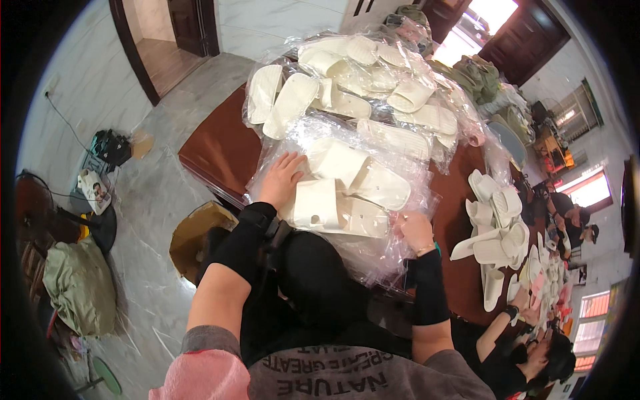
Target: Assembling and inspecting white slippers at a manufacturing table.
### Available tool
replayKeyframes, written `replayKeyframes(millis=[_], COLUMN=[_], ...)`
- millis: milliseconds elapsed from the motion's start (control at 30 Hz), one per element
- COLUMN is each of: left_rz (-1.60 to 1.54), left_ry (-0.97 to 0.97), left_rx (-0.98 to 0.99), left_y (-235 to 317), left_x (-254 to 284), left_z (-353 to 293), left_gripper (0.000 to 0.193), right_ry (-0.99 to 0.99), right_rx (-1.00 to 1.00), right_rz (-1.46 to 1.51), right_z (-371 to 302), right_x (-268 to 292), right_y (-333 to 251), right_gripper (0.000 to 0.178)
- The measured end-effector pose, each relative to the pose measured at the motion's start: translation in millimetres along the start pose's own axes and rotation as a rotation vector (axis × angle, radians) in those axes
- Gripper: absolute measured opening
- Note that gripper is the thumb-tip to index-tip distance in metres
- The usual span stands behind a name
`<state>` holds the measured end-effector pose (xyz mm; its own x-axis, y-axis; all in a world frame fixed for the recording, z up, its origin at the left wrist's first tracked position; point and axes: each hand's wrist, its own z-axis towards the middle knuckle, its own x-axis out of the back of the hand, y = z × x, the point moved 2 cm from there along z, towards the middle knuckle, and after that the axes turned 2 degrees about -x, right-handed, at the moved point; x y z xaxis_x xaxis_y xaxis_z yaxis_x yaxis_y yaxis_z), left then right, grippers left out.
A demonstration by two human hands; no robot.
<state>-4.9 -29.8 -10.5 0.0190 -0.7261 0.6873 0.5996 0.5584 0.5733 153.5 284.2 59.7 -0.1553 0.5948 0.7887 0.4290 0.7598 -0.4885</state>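
A pair of cream slide slippers (337,163) lies in front of me inside a clear plastic bag (421,180). One slipper sits beside the other, straps facing up. My left hand (282,179) rests on the bag at the slippers' left end, fingers stretched out and lying flat. At the bag's near right edge my right hand (417,231) has its fingers closed on the crinkled plastic. Behind the pair, several more bagged cream slippers (290,103) are heaped on the table.
The dark red table (223,143) reaches under everything. Loose cream slippers (497,247) are stacked to the right, where a co-worker (513,353) in black sits. An open cardboard box (197,237) stands on the floor to my left, and a green sack (80,287) lies farther left.
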Motion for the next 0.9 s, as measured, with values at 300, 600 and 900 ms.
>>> replayKeyframes(millis=[300,600,900], left_rz=[-0.053,-0.163,0.221], left_ry=[-0.025,-0.151,-0.133], left_rx=[0.0,0.085,0.05], left_y=[4,-7,-10], left_x=[3,1,-18], left_z=[5,-3,-16], left_gripper=[0.041,0.042,0.043], right_ry=[0.192,0.435,0.468], right_rx=[0.776,0.722,0.731], right_rz=[-0.409,-0.229,-0.209], right_z=[50,77,62], right_x=[-40,-79,-52], right_y=[-45,-87,-60], right_gripper=[0.061,0.03,0.025])
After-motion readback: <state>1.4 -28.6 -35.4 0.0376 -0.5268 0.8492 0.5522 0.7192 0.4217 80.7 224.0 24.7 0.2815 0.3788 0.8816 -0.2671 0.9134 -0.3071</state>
